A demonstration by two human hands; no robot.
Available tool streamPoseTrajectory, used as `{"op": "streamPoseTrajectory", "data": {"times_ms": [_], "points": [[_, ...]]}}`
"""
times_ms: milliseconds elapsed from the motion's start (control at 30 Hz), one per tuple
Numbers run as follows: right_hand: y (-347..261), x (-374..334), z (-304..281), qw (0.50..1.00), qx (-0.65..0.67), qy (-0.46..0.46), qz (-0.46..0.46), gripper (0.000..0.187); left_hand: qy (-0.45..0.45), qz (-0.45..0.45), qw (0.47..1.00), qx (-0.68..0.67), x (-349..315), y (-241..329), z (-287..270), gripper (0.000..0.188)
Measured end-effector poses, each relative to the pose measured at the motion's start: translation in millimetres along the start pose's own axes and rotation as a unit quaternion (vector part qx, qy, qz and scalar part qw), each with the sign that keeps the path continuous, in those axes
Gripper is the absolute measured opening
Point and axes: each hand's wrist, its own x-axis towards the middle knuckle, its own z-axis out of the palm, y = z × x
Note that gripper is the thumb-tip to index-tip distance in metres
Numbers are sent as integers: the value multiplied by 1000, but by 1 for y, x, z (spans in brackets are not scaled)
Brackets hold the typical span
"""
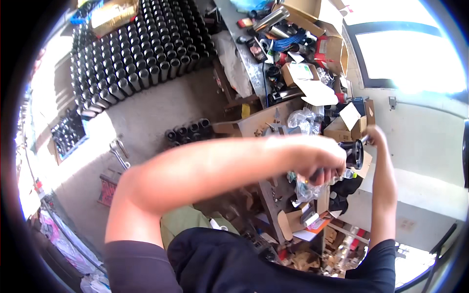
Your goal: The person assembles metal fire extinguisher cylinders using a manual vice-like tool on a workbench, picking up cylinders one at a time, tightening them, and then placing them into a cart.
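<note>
Black cylinder [350,154] is between the left hand [322,157] and right hand [375,135], can't tell if either's clamped on it, but looks stiff, kinda slick, so grip it round the outside.

tubes [141,58] left of bench [254,73] | cartons [337,63] on bench | window [403,56] right
</note>
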Motion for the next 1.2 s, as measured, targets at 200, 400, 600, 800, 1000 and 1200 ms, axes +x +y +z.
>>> {"op": "streamPoseTrajectory", "data": {"times_ms": [200, 400, 600, 800, 1000, 1200], "points": [[64, 19, 43, 909, 38, 143, -389, 17, 421, 192, 544, 700, 13, -22, 50, 15], [105, -122, 144, 913, 102, 380, -109, 51, 466, 247, 113, 842, 35, 12, -9, 11], [65, -466, 193, 921, 241, 297, -77, 59, 249, 452, 141, 845, 84, 113, -53, 16], [113, -390, 148, 797, 501, -216, -258, 55, 431, 531, 110, 721, 125, 100, -83, 23], [32, -451, 238, 596, 717, -310, -186, 40, 220, 671, 141, 693, 174, 138, -57, 30], [-163, -556, 205, 419, 894, -116, -105, 30, -43, 741, 241, 625, 249, 143, -20, 46]]}}
